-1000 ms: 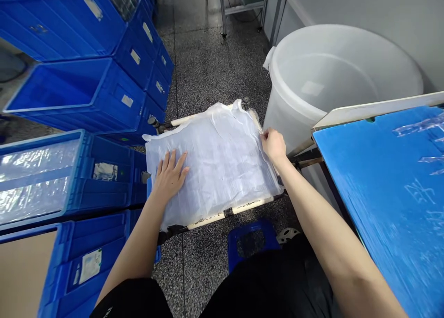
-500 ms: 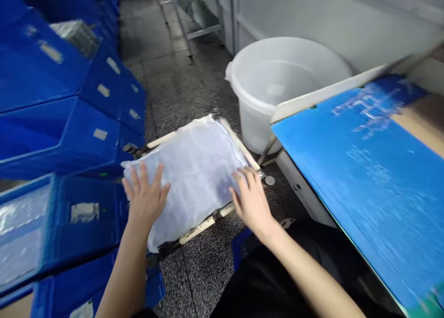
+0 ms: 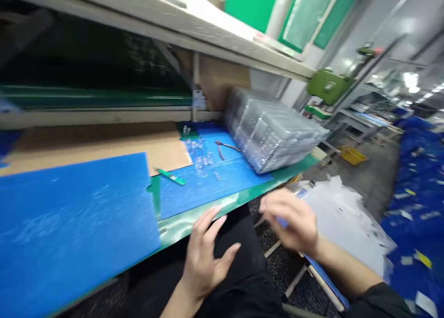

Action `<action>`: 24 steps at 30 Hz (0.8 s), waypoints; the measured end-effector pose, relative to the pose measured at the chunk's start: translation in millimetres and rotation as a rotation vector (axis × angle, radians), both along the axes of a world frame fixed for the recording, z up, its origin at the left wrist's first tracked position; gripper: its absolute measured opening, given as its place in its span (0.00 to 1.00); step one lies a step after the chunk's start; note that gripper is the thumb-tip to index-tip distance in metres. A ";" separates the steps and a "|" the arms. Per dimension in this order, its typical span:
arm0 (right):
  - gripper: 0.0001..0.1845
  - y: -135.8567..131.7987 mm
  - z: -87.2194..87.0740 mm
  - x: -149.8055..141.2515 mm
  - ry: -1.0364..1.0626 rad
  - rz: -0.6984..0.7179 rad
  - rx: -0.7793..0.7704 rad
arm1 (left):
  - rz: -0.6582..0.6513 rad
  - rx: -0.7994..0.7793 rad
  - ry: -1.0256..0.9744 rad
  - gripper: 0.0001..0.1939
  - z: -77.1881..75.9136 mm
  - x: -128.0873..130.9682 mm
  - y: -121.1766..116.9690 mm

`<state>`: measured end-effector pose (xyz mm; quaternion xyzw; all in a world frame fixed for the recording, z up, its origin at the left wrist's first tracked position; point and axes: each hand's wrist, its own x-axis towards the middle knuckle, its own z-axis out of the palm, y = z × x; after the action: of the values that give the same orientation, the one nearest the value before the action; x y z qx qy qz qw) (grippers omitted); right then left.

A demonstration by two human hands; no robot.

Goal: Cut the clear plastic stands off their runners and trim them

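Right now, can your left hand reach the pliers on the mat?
Probably yes: your left hand sits just before the bench edge, and only blue mat seems to lie between it and the pliers.

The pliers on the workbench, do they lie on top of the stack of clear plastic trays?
No, the pliers lie on the blue mat, beside the stack of clear plastic trays, not on it.

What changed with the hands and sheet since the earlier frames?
The view swung round to the workbench. The left hand has let go of the white sheet and is now over the green bench edge. The right hand, blurred, has also come off it. The sheet stayed on its frame.
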<state>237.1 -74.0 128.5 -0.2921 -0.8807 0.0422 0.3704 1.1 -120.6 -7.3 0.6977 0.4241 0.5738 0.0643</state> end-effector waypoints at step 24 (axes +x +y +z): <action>0.18 237.4 82.9 141.3 -0.022 -0.322 -0.182 | -0.019 -0.064 -0.183 0.47 44.4 256.6 279.1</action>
<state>378.4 163.4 211.4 -0.4620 -0.8191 0.0589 0.3348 257.7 158.5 37.1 0.6441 0.4278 0.6207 0.1303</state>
